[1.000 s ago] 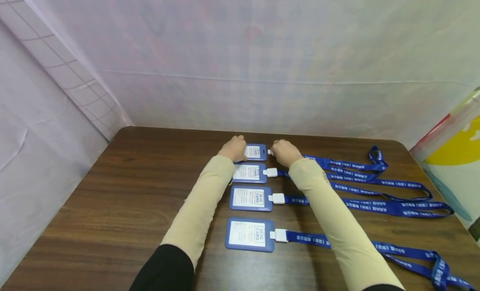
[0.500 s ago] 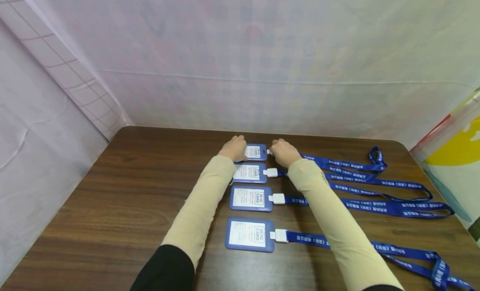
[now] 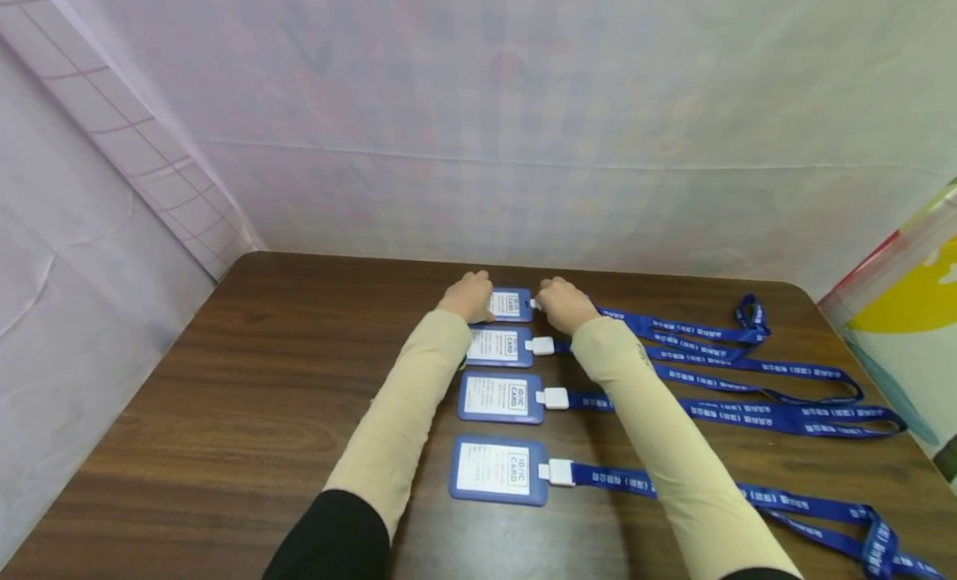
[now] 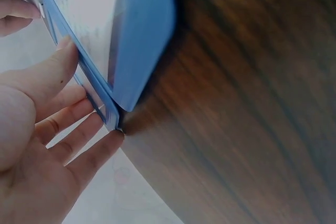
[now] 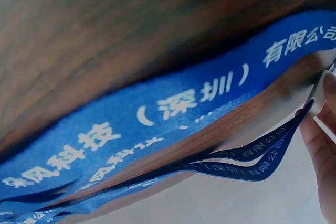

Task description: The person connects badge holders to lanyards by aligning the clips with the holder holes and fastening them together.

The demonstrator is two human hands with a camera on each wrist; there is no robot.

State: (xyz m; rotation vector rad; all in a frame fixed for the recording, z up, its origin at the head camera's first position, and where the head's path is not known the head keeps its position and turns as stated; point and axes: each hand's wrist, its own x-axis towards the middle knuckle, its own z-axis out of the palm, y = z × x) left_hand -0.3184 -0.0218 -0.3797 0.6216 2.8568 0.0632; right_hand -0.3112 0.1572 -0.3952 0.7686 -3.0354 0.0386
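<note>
Four-sided blue badge holders, several of them, lie in a column on the brown table, each with a white card inside. My left hand [image 3: 467, 299] holds the farthest badge holder [image 3: 512, 305] by its left end, thumb on the near edge and fingers along the far side. At that holder's right end, my right hand [image 3: 566, 305] pinches the white clip [image 5: 317, 95] of its blue lanyard [image 3: 684, 327]. The left wrist view shows the second badge holder [image 4: 149, 30] close beside the left thumb. Part of the farthest holder is hidden behind the left hand.
Nearer to me lie the third badge holder [image 3: 501, 397] and the nearest badge holder [image 3: 498, 470], their lanyards stretching right under my right sleeve [image 3: 665, 430]. A pale curtain [image 3: 478, 131] hangs behind the table's far edge. A yellow-patterned sheet [image 3: 908, 289] stands at the right.
My right hand has shifted slightly left toward the farthest badge holder, and its lanyard has slid a little with it. The left hand stays on the holder.
</note>
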